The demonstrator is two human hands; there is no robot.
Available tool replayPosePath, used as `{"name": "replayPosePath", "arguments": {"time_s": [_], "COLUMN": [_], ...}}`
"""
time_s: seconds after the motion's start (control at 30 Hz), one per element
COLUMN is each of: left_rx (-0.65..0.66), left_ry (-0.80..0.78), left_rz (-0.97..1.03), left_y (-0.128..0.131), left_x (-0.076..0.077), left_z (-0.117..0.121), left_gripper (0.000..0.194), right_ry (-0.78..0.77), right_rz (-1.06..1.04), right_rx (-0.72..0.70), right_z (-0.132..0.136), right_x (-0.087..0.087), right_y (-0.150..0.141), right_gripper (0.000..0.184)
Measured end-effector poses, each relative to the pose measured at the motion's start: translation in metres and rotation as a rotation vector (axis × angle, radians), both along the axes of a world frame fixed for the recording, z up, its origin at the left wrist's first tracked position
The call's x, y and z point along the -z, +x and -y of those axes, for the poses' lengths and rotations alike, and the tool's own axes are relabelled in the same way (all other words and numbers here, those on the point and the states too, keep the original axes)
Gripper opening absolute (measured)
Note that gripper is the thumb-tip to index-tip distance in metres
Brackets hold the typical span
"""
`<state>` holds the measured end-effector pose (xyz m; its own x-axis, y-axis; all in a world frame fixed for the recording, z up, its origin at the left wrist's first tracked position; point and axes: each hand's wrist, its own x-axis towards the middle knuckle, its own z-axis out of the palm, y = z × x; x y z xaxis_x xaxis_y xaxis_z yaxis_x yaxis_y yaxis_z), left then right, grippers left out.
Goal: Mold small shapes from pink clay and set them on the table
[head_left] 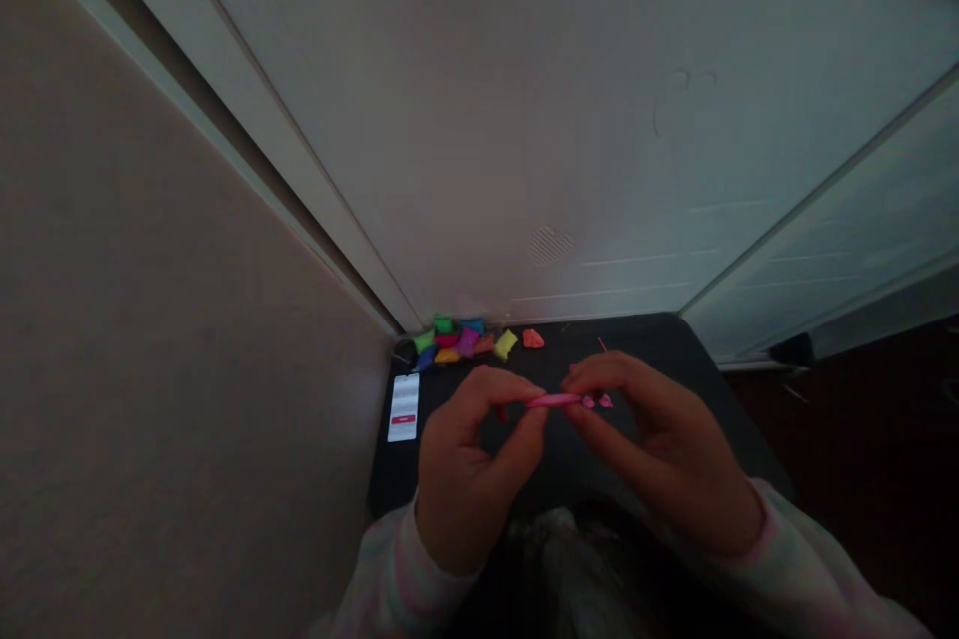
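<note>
A thin pink strip of what looks like modelling clay (555,400) is stretched level between my two hands, above the dark table. My left hand (479,459) pinches its left end between thumb and fingertips. At the other end, the thumb and index finger of my right hand (659,449) close on the strip. Just past the right fingertips, small pink pieces (597,401) show against the table; whether they touch the hand I cannot tell. Something reddish peeks out behind the left fingers, too hidden to name.
Several colourful small packets (457,341) lie along the back left of the dark table (644,334), with a yellow packet (506,344) and an orange lump (533,338) beside them. A lit phone (403,407) rests at the left edge. Pale panels (479,120) rise behind; a wall (187,369) stands left.
</note>
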<state>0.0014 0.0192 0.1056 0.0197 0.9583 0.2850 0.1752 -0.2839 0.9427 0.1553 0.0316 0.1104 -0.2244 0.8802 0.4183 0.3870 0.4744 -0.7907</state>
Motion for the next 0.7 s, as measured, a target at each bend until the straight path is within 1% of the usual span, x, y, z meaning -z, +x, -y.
{"name": "replayPosePath", "arguments": {"time_s": [0.13, 0.4, 0.6, 0.7], "left_rx": [-0.029, -0.129, -0.133, -0.125], "left_ry": [0.059, 0.145, 0.256, 0.276], "left_rz": [-0.005, -0.015, -0.145, -0.114], "left_y": [0.003, 0.008, 0.011, 0.014], "left_x": [0.005, 0.01, 0.012, 0.014], "left_z": [0.0, 0.001, 0.002, 0.001], "left_gripper": [0.013, 0.021, 0.023, 0.024], "right_ry": [0.016, -0.003, 0.037, 0.01], "right_rz": [0.055, 0.06, 0.075, 0.042], "right_rx": [0.038, 0.057, 0.1, 0.141], "right_z": [0.0, 0.0, -0.001, 0.0], "right_x": [-0.002, -0.004, -0.002, 0.001], "right_y": [-0.002, -0.005, -0.006, -0.007], "right_gripper": [0.004, 0.005, 0.005, 0.003]}}
